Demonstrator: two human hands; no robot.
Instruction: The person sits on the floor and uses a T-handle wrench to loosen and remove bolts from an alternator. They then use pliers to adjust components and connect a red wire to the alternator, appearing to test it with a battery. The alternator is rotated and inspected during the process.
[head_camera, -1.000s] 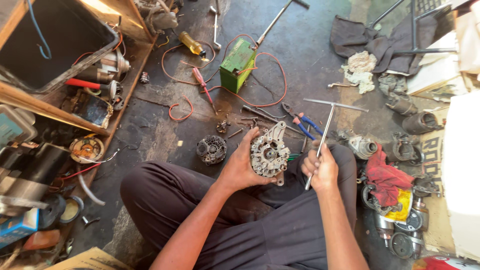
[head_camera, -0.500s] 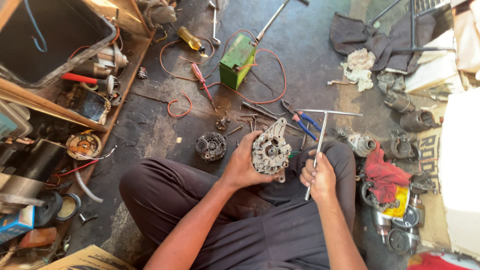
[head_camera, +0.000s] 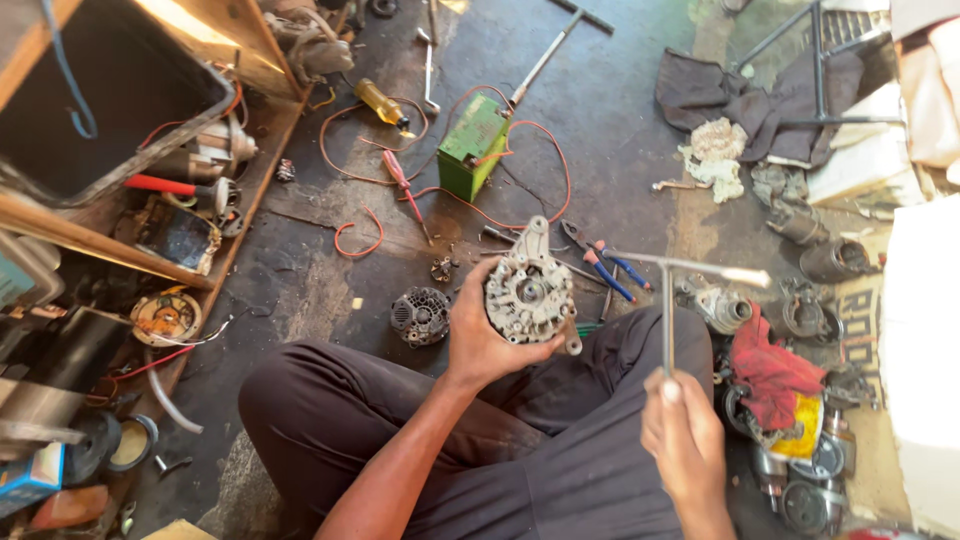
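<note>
Metal alternator housing (head_camera: 528, 290) sits gripped in the left hand (head_camera: 487, 335), raised above the lap. Right hand (head_camera: 682, 432), well apart, clasps a T-handle wrench (head_camera: 668, 300) upright, with bare dark floor (head_camera: 620, 130) ahead.

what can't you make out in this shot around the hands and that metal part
1. Head view: the back and lower edge of the alternator housing are covered by the left hand.
2. The socket end of the T-handle wrench is hidden inside the right hand.
3. The parts pile under the red rag is cluttered and partly covered, so pieces cannot be told apart.
4. The grey box is cut by the top edge.
</note>
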